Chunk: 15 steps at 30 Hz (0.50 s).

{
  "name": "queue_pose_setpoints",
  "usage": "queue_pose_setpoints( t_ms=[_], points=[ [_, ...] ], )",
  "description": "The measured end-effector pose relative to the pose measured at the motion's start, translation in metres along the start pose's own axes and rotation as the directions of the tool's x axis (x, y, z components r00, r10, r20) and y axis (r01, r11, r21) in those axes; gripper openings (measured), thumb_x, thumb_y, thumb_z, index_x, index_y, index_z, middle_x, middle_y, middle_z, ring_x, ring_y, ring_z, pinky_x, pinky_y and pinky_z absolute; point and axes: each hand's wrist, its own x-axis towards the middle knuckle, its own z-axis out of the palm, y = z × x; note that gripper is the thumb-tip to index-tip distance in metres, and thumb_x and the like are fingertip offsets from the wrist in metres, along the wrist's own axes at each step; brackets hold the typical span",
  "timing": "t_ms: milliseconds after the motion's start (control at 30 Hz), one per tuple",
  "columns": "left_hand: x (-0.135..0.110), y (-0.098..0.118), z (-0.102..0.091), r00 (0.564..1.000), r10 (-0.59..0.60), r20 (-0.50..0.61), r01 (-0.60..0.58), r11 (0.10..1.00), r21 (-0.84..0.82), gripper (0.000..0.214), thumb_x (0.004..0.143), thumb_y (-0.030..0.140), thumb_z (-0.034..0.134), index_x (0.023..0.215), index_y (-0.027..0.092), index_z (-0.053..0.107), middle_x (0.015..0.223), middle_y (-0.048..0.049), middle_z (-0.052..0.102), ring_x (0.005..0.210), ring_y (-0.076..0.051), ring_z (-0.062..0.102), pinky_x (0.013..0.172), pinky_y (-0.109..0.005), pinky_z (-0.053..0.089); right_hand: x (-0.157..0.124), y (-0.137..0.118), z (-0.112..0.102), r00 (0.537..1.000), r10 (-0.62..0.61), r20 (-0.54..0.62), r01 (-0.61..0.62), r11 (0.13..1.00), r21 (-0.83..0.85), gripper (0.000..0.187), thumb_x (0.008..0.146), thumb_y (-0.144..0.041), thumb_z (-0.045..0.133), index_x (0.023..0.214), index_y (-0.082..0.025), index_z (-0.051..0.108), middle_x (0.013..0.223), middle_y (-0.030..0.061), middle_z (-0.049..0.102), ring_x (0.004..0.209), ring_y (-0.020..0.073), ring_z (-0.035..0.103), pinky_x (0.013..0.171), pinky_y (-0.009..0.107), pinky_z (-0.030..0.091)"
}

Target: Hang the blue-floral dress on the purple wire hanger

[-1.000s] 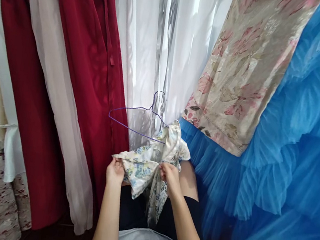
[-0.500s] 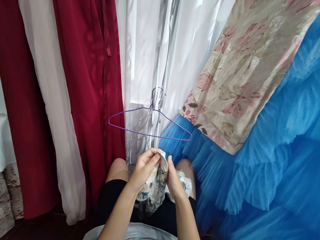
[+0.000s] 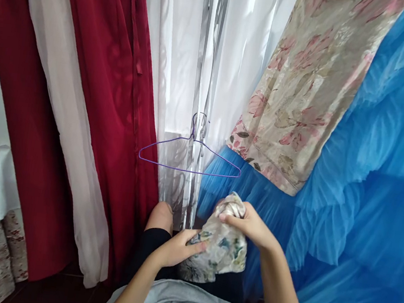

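A bunched piece of floral cloth [image 3: 220, 254], pale with green, blue and grey patches, lies over my lap. My right hand [image 3: 250, 223] grips its gathered upper end, thumb on top. Lower down at the cloth's left side, my left hand [image 3: 181, 249] pinches its edge between thumb and fingers. What kind of garment it is, I cannot tell. Just beyond my hands a thin purple clothes hanger [image 3: 188, 170] hangs upright with nothing on it, in front of white ribbons.
Dark red garments [image 3: 115, 124] and a pale sheer one [image 3: 75, 118] hang at the left. A white curtain [image 3: 232, 65] is behind the hanger. On the right hang a beige floral garment [image 3: 298, 105] and a ruffled blue tulle dress [image 3: 383, 222].
My right hand has moved up and to the right with the gathered end of the cloth. My left hand has dropped lower, and the cloth is spread wider between them.
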Motion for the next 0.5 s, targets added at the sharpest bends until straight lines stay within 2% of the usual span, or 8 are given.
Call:
queue_pose_setpoints(
  t_ms=[67,133,233,333,400,433,500],
  points=[
    [-0.004,-0.008,-0.01,0.999,-0.005,-0.046,0.013,0.982,0.19,0.033,0.092,0.047,0.062,0.082,0.017,0.071,0.074,-0.0013,0.064,0.07,-0.016,0.057,0.063,-0.025,0.042,0.001,-0.002,-0.022,1.0,-0.006,-0.027,0.004,0.996,-0.086,0.03,0.076,-0.04,0.078,0.066,-0.015,0.066,0.061,0.0001,0.057,0.053,0.0119,0.044,0.05,0.024,0.034],
    [-0.004,-0.013,-0.027,0.996,0.045,-0.076,-0.014,0.934,0.358,0.038,0.089,0.046,0.065,0.066,0.017,0.065,0.059,0.0019,0.054,0.058,-0.013,0.047,0.056,-0.024,0.034,0.003,0.003,-0.042,0.997,0.002,-0.077,-0.013,0.99,-0.143,0.03,0.072,-0.038,0.079,0.06,-0.016,0.063,0.056,-0.001,0.054,0.051,0.0111,0.041,0.048,0.024,0.032],
    [0.001,-0.01,-0.057,0.979,0.193,-0.063,-0.131,0.839,0.528,0.035,0.082,0.043,0.073,0.059,0.019,0.062,0.059,0.0011,0.054,0.062,-0.015,0.049,0.063,-0.026,0.038,0.01,0.019,-0.07,0.973,-0.018,-0.23,-0.009,0.993,-0.119,0.023,0.064,-0.032,0.079,0.058,-0.016,0.064,0.055,-0.0004,0.055,0.05,0.0118,0.042,0.049,0.025,0.032],
    [0.004,0.007,-0.081,0.955,0.29,-0.062,-0.203,0.79,0.579,0.029,0.08,0.042,0.076,0.06,0.022,0.065,0.063,-0.0012,0.06,0.069,-0.019,0.055,0.08,-0.031,0.044,0.031,0.033,-0.097,0.877,-0.076,-0.474,0.089,0.996,0.006,0.018,0.056,-0.026,0.075,0.052,-0.018,0.059,0.051,-0.0013,0.053,0.05,0.0116,0.041,0.048,0.026,0.032],
    [0.005,0.025,-0.09,0.947,0.309,-0.087,-0.21,0.801,0.56,0.03,0.082,0.043,0.073,0.061,0.023,0.065,0.062,-0.0013,0.059,0.069,-0.019,0.055,0.082,-0.032,0.046,0.057,0.034,-0.113,0.821,-0.086,-0.565,0.145,0.988,0.059,0.017,0.053,-0.026,0.069,0.05,-0.02,0.053,0.05,-0.003,0.05,0.05,0.0113,0.04,0.049,0.025,0.032],
    [0.005,0.036,-0.093,0.947,0.309,-0.093,-0.208,0.806,0.554,0.031,0.084,0.043,0.071,0.062,0.022,0.065,0.061,-0.0011,0.057,0.069,-0.019,0.054,0.081,-0.031,0.046,0.073,0.032,-0.118,0.816,-0.078,-0.572,0.15,0.985,0.079,0.017,0.053,-0.028,0.067,0.051,-0.021,0.051,0.05,-0.0037,0.05,0.051,0.0115,0.04,0.049,0.025,0.034],
    [0.005,0.06,-0.096,0.948,0.306,-0.089,-0.205,0.8,0.563,0.034,0.088,0.043,0.067,0.065,0.02,0.063,0.065,-0.0011,0.055,0.072,-0.018,0.054,0.076,-0.029,0.045,0.109,0.025,-0.123,0.842,-0.031,-0.538,0.124,0.983,0.138,0.016,0.055,-0.031,0.064,0.054,-0.022,0.05,0.05,-0.0041,0.051,0.051,0.0135,0.044,0.051,0.026,0.039]
  ],
)
